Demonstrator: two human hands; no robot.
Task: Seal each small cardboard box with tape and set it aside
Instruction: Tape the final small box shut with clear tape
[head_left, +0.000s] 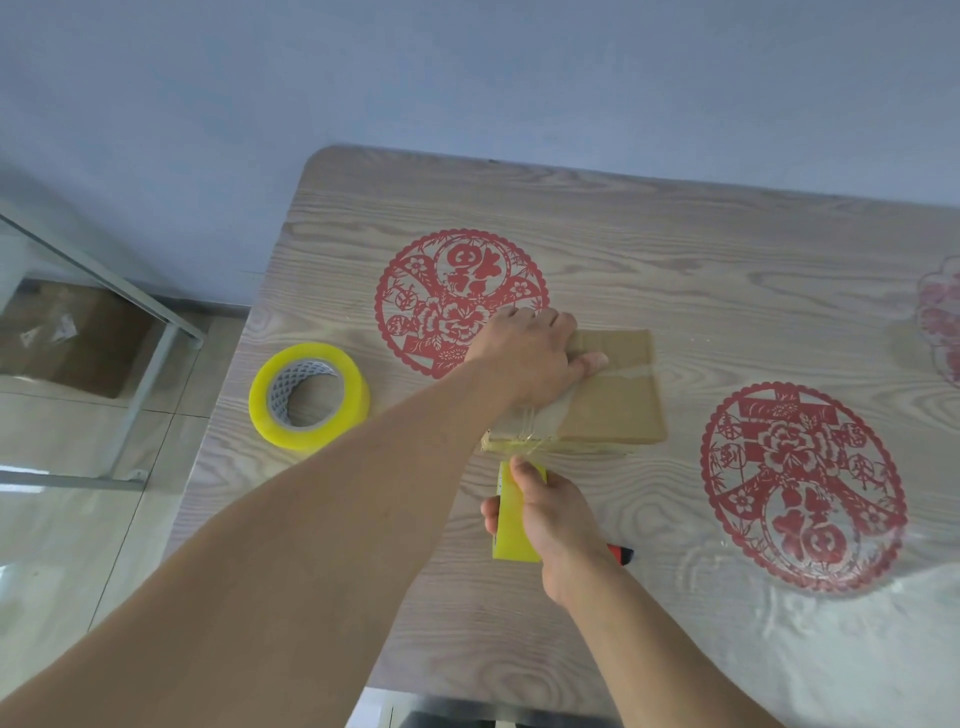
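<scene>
A small flat cardboard box (618, 405) lies in the middle of the table, with clear tape across its top and over its near-left edge. My left hand (530, 353) presses down on the box's left part, fingers curled over its far edge and thumb lying along the top. My right hand (550, 514) grips a second yellowish tape roll (511, 514), seen edge-on just in front of the box. A strip of tape runs from this roll to the box's near edge. A large yellowish tape roll (309, 395) lies flat to the left of the box.
A red and black pen or knife tip (621, 553) shows behind my right wrist. Red paper-cut decorations (800, 483) lie under the table's clear cover. The table's left edge (228, 395) drops to a tiled floor with a metal frame (150, 364).
</scene>
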